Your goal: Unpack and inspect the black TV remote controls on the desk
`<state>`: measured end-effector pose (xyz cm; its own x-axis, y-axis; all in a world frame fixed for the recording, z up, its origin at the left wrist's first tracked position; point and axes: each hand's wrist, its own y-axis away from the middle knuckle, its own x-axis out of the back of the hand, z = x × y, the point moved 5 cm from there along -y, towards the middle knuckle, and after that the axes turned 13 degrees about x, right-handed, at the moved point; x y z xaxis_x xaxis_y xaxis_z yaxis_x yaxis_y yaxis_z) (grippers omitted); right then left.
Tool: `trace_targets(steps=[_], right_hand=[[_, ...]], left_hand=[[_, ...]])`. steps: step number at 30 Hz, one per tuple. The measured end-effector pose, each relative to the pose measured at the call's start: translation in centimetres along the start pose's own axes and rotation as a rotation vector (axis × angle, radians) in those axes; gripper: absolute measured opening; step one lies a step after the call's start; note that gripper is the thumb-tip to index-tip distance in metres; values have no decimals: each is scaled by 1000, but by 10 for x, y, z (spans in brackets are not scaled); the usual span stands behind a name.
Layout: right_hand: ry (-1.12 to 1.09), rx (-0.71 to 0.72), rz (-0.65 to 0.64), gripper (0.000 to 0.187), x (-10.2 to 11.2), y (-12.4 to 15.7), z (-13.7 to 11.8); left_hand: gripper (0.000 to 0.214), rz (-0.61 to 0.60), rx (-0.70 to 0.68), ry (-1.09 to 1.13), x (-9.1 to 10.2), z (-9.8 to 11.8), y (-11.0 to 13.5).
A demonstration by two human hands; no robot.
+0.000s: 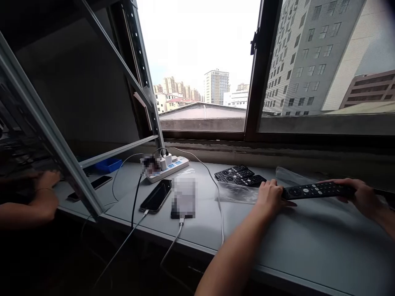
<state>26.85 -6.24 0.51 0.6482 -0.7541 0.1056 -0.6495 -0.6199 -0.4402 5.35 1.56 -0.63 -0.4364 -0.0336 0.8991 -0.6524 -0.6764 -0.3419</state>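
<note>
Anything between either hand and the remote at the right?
Nothing visible for the right hand: it holds the right end of the remote directly. The left hand is at the other end; clear plastic lies beside it, but whether any is under its fingers can't be told.

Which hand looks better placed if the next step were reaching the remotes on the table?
Probably the left hand: it is close beside the remotes lying there, while the right hand is farther off, gripping the held remote.
</note>
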Motion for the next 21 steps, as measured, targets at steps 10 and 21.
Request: trace_targets(steps=[10,21], right_hand=[[-178,-4,-163,38,-32,16,-18],[-223,111,-248,38,-79,39,-52]], left_hand=[[49,65,126,-15,14,-20,-3],[44,36,135,-13,35,-31,1]])
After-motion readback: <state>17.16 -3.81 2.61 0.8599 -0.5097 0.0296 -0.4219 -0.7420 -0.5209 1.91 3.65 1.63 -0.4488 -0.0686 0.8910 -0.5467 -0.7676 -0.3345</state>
